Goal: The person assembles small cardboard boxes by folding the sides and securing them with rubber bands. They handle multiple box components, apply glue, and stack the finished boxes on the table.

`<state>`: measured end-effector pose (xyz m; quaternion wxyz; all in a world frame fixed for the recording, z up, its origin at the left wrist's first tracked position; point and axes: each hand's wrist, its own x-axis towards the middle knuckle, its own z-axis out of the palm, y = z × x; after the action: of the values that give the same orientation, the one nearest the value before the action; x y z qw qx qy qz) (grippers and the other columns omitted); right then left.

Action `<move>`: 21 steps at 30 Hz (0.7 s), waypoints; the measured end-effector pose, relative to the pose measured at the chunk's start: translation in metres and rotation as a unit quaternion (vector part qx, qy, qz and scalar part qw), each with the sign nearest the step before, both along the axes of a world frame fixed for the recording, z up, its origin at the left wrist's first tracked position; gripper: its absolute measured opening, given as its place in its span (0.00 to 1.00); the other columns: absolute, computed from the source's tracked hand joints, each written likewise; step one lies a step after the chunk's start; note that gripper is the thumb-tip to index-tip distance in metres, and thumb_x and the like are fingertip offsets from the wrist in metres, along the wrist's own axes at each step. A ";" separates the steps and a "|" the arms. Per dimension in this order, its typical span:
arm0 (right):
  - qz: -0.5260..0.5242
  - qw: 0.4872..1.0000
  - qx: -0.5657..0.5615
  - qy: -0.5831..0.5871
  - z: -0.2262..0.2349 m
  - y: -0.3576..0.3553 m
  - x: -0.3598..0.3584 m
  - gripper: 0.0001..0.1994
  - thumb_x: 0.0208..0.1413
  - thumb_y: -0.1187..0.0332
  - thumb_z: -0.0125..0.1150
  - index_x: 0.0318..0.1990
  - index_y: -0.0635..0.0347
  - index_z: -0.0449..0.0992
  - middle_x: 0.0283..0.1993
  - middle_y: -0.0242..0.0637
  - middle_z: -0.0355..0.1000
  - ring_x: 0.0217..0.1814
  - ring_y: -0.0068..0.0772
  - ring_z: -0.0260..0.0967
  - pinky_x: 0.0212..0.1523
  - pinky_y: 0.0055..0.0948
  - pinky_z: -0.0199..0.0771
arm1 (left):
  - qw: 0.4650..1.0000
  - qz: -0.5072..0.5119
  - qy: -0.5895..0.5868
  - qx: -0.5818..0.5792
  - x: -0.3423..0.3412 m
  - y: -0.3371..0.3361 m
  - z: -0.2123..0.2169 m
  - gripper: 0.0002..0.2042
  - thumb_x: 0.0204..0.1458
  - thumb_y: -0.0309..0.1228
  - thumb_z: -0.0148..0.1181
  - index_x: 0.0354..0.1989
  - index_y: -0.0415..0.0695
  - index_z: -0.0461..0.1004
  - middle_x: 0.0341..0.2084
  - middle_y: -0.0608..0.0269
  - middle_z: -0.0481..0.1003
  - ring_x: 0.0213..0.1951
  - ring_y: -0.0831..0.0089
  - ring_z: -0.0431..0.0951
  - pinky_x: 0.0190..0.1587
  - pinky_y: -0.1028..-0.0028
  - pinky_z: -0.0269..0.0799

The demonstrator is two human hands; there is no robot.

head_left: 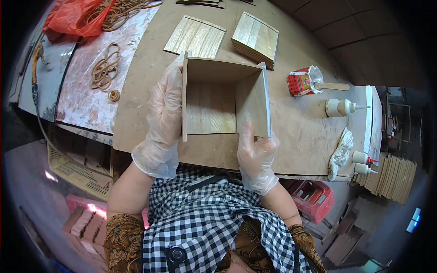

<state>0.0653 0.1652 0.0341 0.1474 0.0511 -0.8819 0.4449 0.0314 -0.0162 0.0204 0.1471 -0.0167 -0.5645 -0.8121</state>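
Note:
A wooden box (pixel 211 109) with its near side open is held up over the near edge of the table, between my two gloved hands. My left hand (pixel 166 107) grips its left panel, the fingertips hidden behind it. On the right, my right hand (pixel 256 150) pinches the lower part of the right panel (pixel 255 100), thumb on the inner face. A pale strip runs along that panel's outer edge. Both hands wear clear plastic gloves. Beyond the box lie a single wooden panel (pixel 193 35) and a stack of similar panels (pixel 256 38).
To the right are a red carton (pixel 300 83) with a wooden stick (pixel 332 86), a glue bottle (pixel 339 108), a crumpled white cloth (pixel 340 152) and two small bottles (pixel 362 157). Cord (pixel 105 68) and a red plastic bag (pixel 75 20) lie on the left.

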 end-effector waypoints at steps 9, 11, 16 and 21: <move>0.027 0.999 0.041 0.016 0.000 -0.001 0.002 0.13 0.55 0.80 0.59 0.49 0.69 0.76 0.32 0.51 0.78 0.31 0.44 0.80 0.32 0.31 0.76 | 0.999 0.008 -0.027 -0.024 0.002 0.001 -0.001 0.21 0.69 0.40 0.44 0.60 0.37 0.69 0.48 0.64 0.75 0.49 0.80 0.73 0.52 0.78 0.68; 0.029 0.998 0.046 0.023 -0.001 0.000 0.002 0.14 0.55 0.80 0.60 0.49 0.69 0.76 0.32 0.51 0.77 0.31 0.45 0.80 0.31 0.32 0.76 | 0.999 0.012 -0.008 -0.038 0.000 0.002 0.000 0.21 0.69 0.41 0.44 0.61 0.37 0.69 0.48 0.63 0.75 0.49 0.79 0.73 0.52 0.78 0.68; 0.029 0.998 0.041 0.032 -0.008 0.002 0.001 0.16 0.55 0.79 0.60 0.52 0.69 0.75 0.31 0.50 0.77 0.30 0.47 0.79 0.30 0.33 0.76 | 1.000 0.005 -0.027 -0.015 0.004 0.000 -0.002 0.21 0.69 0.40 0.45 0.61 0.37 0.68 0.50 0.62 0.75 0.51 0.78 0.72 0.54 0.76 0.68; 0.009 0.999 -0.006 -0.041 0.000 0.000 0.004 0.12 0.59 0.76 0.60 0.49 0.69 0.75 0.38 0.41 0.76 0.38 0.31 0.75 0.39 0.29 0.73 | 0.997 0.039 -0.055 -0.042 -0.006 -0.007 -0.004 0.20 0.68 0.37 0.48 0.62 0.37 0.67 0.53 0.62 0.73 0.55 0.78 0.71 0.58 0.76 0.66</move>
<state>0.0690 0.1650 0.0338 0.1075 0.0402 -0.8839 0.4533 0.0258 -0.0228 0.0161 0.1466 0.0435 -0.6053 -0.7812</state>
